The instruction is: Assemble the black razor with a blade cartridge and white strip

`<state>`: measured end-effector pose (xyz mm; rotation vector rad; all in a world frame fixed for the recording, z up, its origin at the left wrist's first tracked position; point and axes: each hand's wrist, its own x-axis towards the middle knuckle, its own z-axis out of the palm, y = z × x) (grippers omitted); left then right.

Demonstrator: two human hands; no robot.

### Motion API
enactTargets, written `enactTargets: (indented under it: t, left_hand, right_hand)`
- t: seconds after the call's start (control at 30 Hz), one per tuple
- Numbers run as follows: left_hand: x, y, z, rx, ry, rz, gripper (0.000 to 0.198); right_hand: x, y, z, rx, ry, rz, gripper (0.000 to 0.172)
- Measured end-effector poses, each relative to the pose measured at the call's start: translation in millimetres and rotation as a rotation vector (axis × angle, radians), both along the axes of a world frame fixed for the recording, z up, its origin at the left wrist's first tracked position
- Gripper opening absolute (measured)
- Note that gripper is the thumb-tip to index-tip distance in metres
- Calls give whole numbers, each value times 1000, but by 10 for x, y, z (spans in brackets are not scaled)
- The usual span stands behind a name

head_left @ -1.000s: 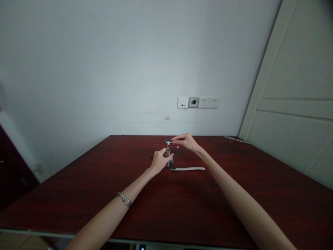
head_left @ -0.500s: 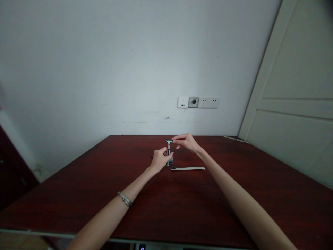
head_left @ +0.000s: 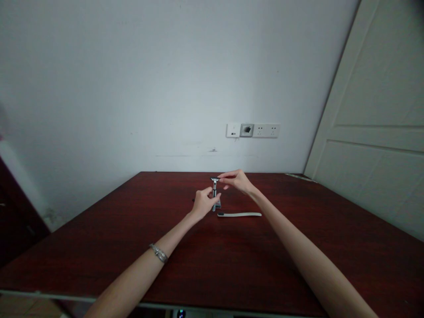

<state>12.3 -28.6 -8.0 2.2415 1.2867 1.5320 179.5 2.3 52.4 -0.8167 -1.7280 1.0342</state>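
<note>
Gripping a slim chrome razor point(head_left: 214, 190) upright by its round handle with the left hand point(head_left: 202, 202), at the far middle of a glossy dark-red wood table point(head_left: 212, 265). Pinching the flat T-shaped head with the right hand point(head_left: 237, 180), fingertips only. Just beside it, flat on the wood: a long thin white brush point(head_left: 240, 214) with a dark tip. Chunky silver bracelet point(head_left: 159, 253) on the left wrist, plain matte wall point(head_left: 132, 88) behind.

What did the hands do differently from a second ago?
Nothing visibly moved. The left hand still grips the upright razor by its handle, and the right hand still pinches the top end of it. The white brush lies on the table in the same spot.
</note>
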Motion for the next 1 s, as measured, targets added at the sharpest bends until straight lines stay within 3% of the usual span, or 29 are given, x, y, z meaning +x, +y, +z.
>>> enactTargets:
  t: [0.6,1.0]
  left_hand:
    - [6,-12,-3,-39,-48,-45,35]
    - [5,-14,-21,-66,-101,-78,36]
  right_hand:
    - [45,-11,39,97,-86,70,35]
    - [18,-23,33,29,-26,18,36]
